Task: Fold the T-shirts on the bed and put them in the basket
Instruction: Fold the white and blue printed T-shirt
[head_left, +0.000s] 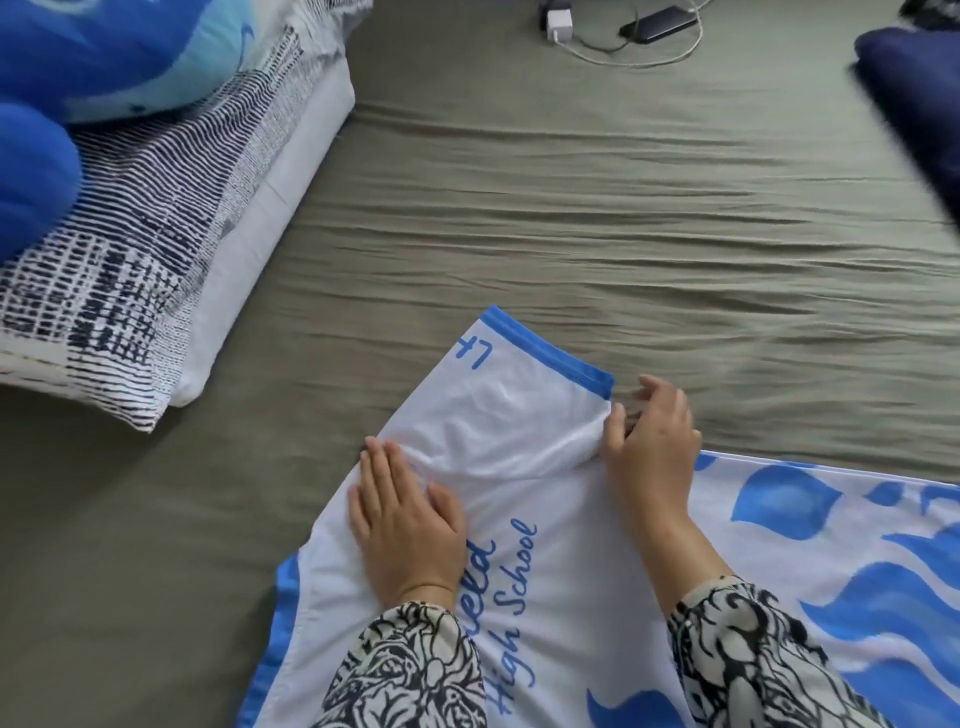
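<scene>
Folding under way, sleeve stage. One white-and-blue T-shirt (597, 571) lies spread on the bed (519, 208). Left hand (405, 525) presses flat, fingers straight; right hand (649, 447) pinches the sleeve (519, 395) edge. Next, likely: turn sleeve inward over the body. Basket not in view. Two pillows (145, 249).

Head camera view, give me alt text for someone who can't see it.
A person's left hand presses flat on a white and blue T-shirt spread on a grey-green bed, while the right hand pinches its sleeve edge. A patterned pillow lies at the left.
</scene>
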